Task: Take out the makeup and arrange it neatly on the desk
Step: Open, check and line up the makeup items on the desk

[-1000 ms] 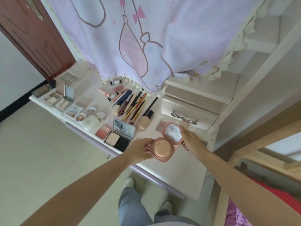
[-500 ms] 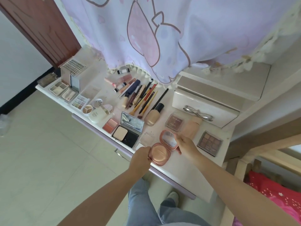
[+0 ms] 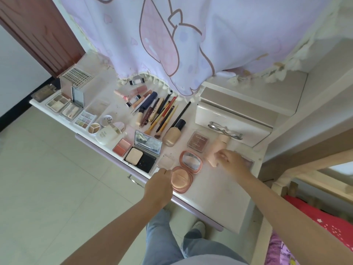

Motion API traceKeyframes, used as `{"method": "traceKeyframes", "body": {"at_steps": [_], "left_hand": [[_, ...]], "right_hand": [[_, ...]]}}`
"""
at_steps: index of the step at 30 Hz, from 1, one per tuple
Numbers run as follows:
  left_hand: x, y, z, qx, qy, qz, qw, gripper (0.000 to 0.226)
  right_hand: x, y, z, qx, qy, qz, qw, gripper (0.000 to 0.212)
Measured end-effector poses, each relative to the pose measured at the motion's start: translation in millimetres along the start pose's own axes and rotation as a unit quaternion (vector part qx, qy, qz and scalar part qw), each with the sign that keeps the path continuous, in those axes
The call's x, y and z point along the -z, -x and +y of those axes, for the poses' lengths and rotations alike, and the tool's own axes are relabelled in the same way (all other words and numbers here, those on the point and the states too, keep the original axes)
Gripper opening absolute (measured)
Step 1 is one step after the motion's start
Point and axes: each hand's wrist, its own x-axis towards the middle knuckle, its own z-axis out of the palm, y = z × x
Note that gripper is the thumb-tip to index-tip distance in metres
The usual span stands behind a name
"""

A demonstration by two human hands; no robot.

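Note:
A round pink cushion compact (image 3: 183, 178) lies open on the white desk (image 3: 219, 197) near its front edge, with its mirrored lid (image 3: 191, 160) flat behind it. My left hand (image 3: 158, 186) grips the compact's left rim with curled fingers. My right hand (image 3: 234, 162) is off the lid and hovers to its right, fingers loosely apart over the lower end of a pale pink tube (image 3: 219, 145). That hand partly covers a brown eyeshadow palette (image 3: 248, 163). Other makeup lies in rows to the left.
A foundation bottle (image 3: 172, 134), a small brown blush (image 3: 198, 141), a black powder case with mirror (image 3: 142, 153), brushes and pencils (image 3: 162, 113), and several palettes (image 3: 70, 108) fill the desk. A drawer unit (image 3: 229, 119) stands behind, under a lilac curtain (image 3: 191, 35).
The open compact came down from in front of me onto the desk. My right hand let go of its lid and moved right to the pink tube. The view tilted further down.

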Motion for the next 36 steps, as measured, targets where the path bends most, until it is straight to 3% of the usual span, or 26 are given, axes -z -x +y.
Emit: {"method": "traceKeyframes", "body": {"at_steps": [2,4,6,10,13,17,19,24,29,36], "left_hand": [[1.4,-0.3,6.2,-0.03,0.003,0.022,0.999,0.039],[2.5,-2.1,16.6,-0.061,0.008,0.031,0.998,0.04],[4.1,-5.3,29.3,-0.089,0.014,0.039,0.995,0.034],[8.9,-12.1,55.2,-0.129,0.025,0.025,0.991,0.034],[20.8,-17.0,69.7,-0.112,0.111,-0.013,0.987,0.044],[56.7,-25.7,90.9,-0.109,0.328,-0.144,0.927,0.076],[78.8,-31.3,103.4,-0.135,0.352,-0.172,0.91,0.082],[132.5,-34.9,130.2,-0.201,0.411,-0.152,0.876,0.083],[169.2,-33.1,142.5,-0.241,0.497,-0.109,0.827,0.066],[194.6,-31.3,149.2,-0.282,0.543,-0.108,0.784,0.055]], "right_hand": [[16.3,1.5,21.6,0.013,0.124,0.019,0.992,0.032],[27.5,3.6,41.7,-0.004,0.255,-0.037,0.966,0.06],[30.1,7.0,55.5,-0.026,0.297,-0.082,0.951,0.074],[28.6,16.5,63.6,-0.005,0.182,-0.053,0.982,0.067],[39.8,28.9,54.5,0.016,0.073,-0.064,0.995,0.062],[78.7,49.5,16.5,0.087,0.013,-0.076,0.993,0.051],[101.2,58.5,-6.1,0.135,0.03,-0.063,0.988,0.053],[148.1,74.4,-46.8,0.207,0.068,0.006,0.976,0.057],[172.7,84.0,-70.4,0.264,0.101,0.097,0.954,0.052],[185.9,90.2,-101.1,0.302,0.054,0.2,0.931,0.04]]}}
